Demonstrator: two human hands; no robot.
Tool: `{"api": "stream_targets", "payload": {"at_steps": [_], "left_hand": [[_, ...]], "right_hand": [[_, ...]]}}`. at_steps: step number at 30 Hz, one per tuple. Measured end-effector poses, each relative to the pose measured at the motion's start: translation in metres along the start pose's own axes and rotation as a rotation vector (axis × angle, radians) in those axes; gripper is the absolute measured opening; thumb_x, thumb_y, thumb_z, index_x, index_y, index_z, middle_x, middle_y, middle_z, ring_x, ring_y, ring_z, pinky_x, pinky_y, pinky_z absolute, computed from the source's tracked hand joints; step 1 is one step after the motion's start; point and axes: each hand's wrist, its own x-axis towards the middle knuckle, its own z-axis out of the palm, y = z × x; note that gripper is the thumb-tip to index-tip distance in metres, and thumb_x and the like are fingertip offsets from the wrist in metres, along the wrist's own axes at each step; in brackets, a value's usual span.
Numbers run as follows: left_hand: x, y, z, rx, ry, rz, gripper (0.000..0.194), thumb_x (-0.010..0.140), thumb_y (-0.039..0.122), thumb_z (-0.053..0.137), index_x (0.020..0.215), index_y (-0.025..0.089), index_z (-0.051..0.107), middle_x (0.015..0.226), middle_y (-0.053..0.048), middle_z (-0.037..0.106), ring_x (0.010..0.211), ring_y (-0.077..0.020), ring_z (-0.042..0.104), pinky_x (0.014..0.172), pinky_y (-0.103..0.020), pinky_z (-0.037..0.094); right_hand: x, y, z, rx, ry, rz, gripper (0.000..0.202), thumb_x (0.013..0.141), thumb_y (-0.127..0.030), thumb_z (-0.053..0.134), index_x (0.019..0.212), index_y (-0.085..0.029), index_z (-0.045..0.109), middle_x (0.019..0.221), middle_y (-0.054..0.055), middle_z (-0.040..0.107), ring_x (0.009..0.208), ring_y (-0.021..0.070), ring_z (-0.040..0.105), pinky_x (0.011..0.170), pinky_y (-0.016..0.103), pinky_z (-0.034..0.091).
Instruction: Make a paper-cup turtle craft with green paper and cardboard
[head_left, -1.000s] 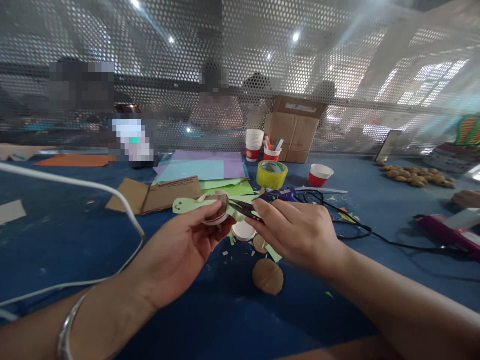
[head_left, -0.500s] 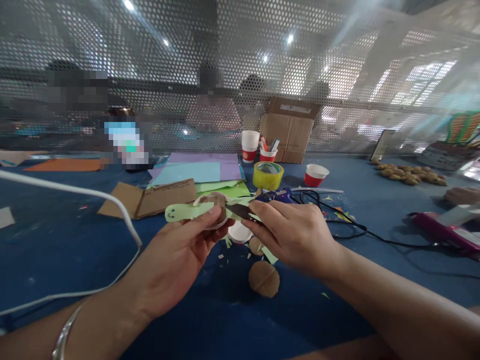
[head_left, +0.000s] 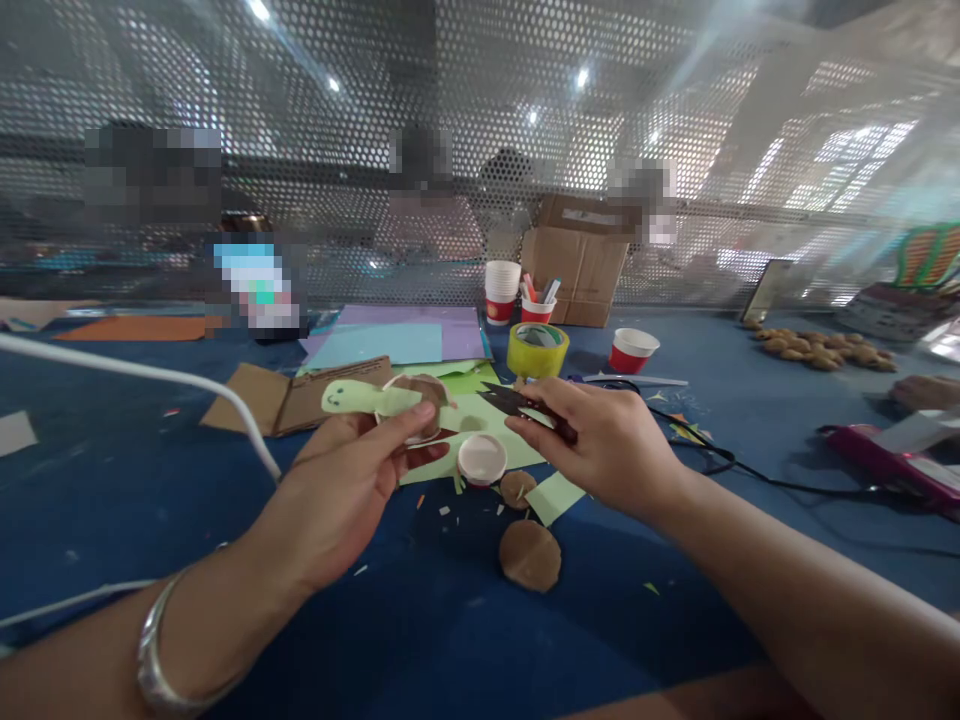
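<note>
My left hand pinches a small craft piece, a brown disc with a pale rim. A light green paper strip with a drawn smiling face sticks out of it to the left. In my right hand are dark scissors, their blades parted and pointing left, apart from the craft piece. Below, between the hands, stands a small white cup on light green paper. Two round brown cardboard discs, one small and one larger, lie nearer me, beside a green paper scrap.
Yellow tape, stacked cups, a cup of pens and a red-white cup stand behind. Folded cardboard and coloured sheets lie left. A white cable crosses the left side; a black cable runs right.
The scissors have moved right, away from the craft piece, and their blades have parted. My left hand has shifted slightly left with the piece, uncovering more of the white cup and green paper.
</note>
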Motion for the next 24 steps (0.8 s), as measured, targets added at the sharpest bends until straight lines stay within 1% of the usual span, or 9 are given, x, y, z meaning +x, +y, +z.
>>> {"api": "stream_targets", "payload": {"at_steps": [4,8,10,12,14,16,18,21,24], "left_hand": [[0.002,-0.002,-0.011,0.296,0.026,-0.004,0.028,0.077,0.041,0.083,0.098,0.023,0.079,0.103,-0.006,0.077,0.1,-0.0247,0.07,0.081,-0.029,0.058],[0.0,-0.002,-0.009,0.301,-0.018,0.046,0.02,0.08,0.038,0.08,0.093,0.024,0.077,0.102,-0.004,0.077,0.095,-0.021,0.07,0.08,-0.027,0.058],[-0.002,-0.001,-0.005,0.266,-0.029,0.057,0.013,0.079,0.032,0.08,0.087,0.022,0.077,0.097,-0.004,0.076,0.087,-0.0193,0.07,0.076,-0.027,0.057],[-0.002,-0.001,-0.002,0.268,-0.042,0.046,0.011,0.079,0.03,0.08,0.084,0.021,0.077,0.09,-0.005,0.076,0.08,-0.018,0.068,0.071,-0.026,0.055],[-0.002,-0.003,-0.003,0.303,-0.06,0.032,0.013,0.08,0.033,0.079,0.085,0.02,0.077,0.089,-0.005,0.075,0.078,-0.0178,0.066,0.069,-0.025,0.053],[-0.002,-0.006,-0.004,0.355,-0.086,0.019,0.019,0.08,0.037,0.078,0.09,0.021,0.077,0.088,-0.005,0.074,0.08,-0.0187,0.065,0.07,-0.026,0.051],[-0.002,-0.009,-0.005,0.402,-0.121,0.018,0.023,0.08,0.04,0.078,0.094,0.022,0.077,0.084,-0.004,0.073,0.082,-0.0201,0.064,0.069,-0.027,0.049],[-0.002,-0.012,-0.005,0.461,-0.172,0.027,0.022,0.08,0.042,0.078,0.089,0.022,0.074,0.078,-0.003,0.07,0.082,-0.0216,0.064,0.068,-0.028,0.047],[-0.003,-0.013,-0.004,0.501,-0.188,0.029,0.022,0.078,0.041,0.079,0.087,0.021,0.073,0.082,-0.004,0.073,0.081,-0.0217,0.064,0.067,-0.029,0.047]], "right_hand": [[0.007,0.005,-0.006,-0.176,-0.278,0.127,0.029,0.093,-0.048,0.059,0.094,-0.02,0.068,0.067,0.001,0.069,0.059,0.017,0.063,0.051,0.027,0.026],[0.01,0.008,-0.008,-0.328,-0.534,0.168,0.031,0.095,-0.047,0.055,0.088,-0.021,0.071,0.072,0.006,0.072,0.067,0.0227,0.067,0.051,0.028,0.021],[0.01,0.01,-0.007,-0.37,-0.604,0.164,0.031,0.095,-0.046,0.056,0.089,-0.021,0.072,0.078,0.009,0.074,0.072,0.0257,0.069,0.053,0.028,0.023],[0.01,0.011,-0.007,-0.363,-0.597,0.162,0.031,0.094,-0.046,0.057,0.089,-0.02,0.073,0.084,0.01,0.075,0.077,0.027,0.07,0.055,0.029,0.027],[0.01,0.01,-0.007,-0.272,-0.498,0.158,0.029,0.094,-0.044,0.059,0.091,-0.019,0.073,0.087,0.009,0.075,0.081,0.0254,0.069,0.057,0.029,0.031],[0.011,0.005,-0.009,-0.061,-0.371,0.163,0.028,0.094,-0.044,0.06,0.096,-0.019,0.073,0.086,0.005,0.075,0.079,0.0208,0.067,0.06,0.028,0.036],[0.011,-0.003,-0.009,0.225,-0.31,0.189,0.028,0.094,-0.045,0.062,0.098,-0.02,0.073,0.081,0.002,0.074,0.073,0.0157,0.065,0.063,0.026,0.041],[0.011,-0.015,-0.008,0.52,-0.348,0.213,0.026,0.093,-0.043,0.064,0.089,-0.019,0.073,0.075,0.0,0.073,0.067,0.0122,0.063,0.06,0.023,0.042],[0.008,-0.021,-0.004,0.642,-0.373,0.212,0.021,0.094,-0.037,0.064,0.086,-0.018,0.071,0.072,-0.002,0.071,0.064,0.0112,0.062,0.059,0.023,0.042]]}}
